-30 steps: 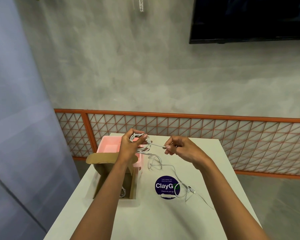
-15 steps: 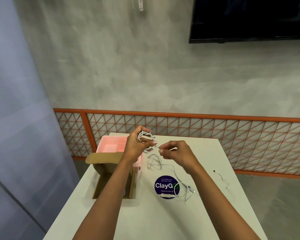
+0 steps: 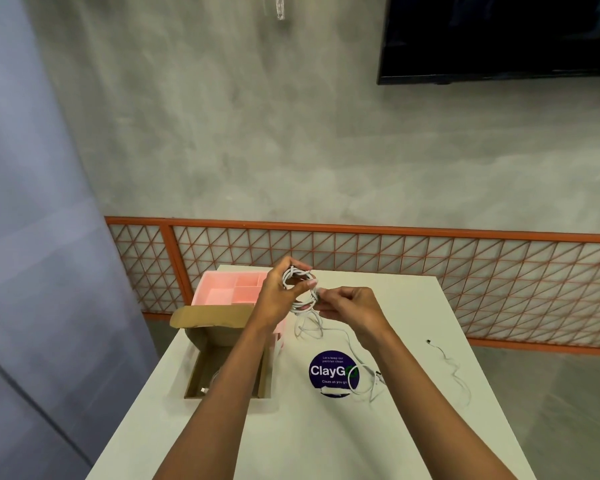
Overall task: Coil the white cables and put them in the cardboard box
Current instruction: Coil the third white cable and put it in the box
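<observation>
Grip: left hand [image 3: 278,299] clutched white cable coil [image 3: 300,289], thumb across loops, above table [image 3: 326,427] at its 12 o'clock end. Meanwhile right hand [image 3: 347,306] pinched strand at coil's 3 o'clock. Loose tail [image 3: 350,342] trailed toward 5 o'clock; cardboard box [image 3: 196,368] at coil's 7 o'clock. Cable likely light, springy, slippery; best pinched across all loops.

Grey plastered wall [image 3: 257,133]. Dark screen [image 3: 499,36] mounted upper right. Orange lattice panel [image 3: 395,258] along the wall's base. Bluish panel [image 3: 32,202] at left. White counter [image 3: 326,445]. Grey floor [image 3: 551,393].
</observation>
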`<state>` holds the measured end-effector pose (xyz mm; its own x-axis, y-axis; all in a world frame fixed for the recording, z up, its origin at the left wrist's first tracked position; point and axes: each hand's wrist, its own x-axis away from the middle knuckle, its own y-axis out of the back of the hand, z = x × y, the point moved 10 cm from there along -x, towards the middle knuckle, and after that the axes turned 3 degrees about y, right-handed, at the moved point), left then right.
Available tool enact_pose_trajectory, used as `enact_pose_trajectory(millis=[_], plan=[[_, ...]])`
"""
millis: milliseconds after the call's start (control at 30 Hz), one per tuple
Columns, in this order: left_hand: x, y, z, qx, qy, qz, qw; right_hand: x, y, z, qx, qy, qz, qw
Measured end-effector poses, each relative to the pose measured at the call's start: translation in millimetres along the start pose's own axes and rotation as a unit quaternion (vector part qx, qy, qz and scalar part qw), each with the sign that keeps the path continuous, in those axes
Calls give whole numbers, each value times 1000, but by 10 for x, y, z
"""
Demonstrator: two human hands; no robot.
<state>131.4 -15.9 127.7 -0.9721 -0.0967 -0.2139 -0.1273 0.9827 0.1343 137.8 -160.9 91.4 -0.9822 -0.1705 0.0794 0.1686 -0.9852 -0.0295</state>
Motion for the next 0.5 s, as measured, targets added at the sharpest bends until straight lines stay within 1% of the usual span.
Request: enact_pose_trajectory(millis=[100, 267, 400, 433, 500], plan=[[23, -43, -22, -18, 4, 11, 1000, 1, 7, -15, -4, 1, -9, 1000], [65, -93, 35, -31, 30, 52, 998, -36, -3, -147, -40, -38, -26, 998], [129, -164, 222, 60, 118, 111, 985, -82, 56, -175, -42, -41, -61, 996], [137, -166, 267, 81, 131, 111, 982, -89, 81, -163, -40, -36, -76, 996], [128, -100, 368, 114, 139, 74, 981, -101, 103, -134, -56, -25, -92, 994]])
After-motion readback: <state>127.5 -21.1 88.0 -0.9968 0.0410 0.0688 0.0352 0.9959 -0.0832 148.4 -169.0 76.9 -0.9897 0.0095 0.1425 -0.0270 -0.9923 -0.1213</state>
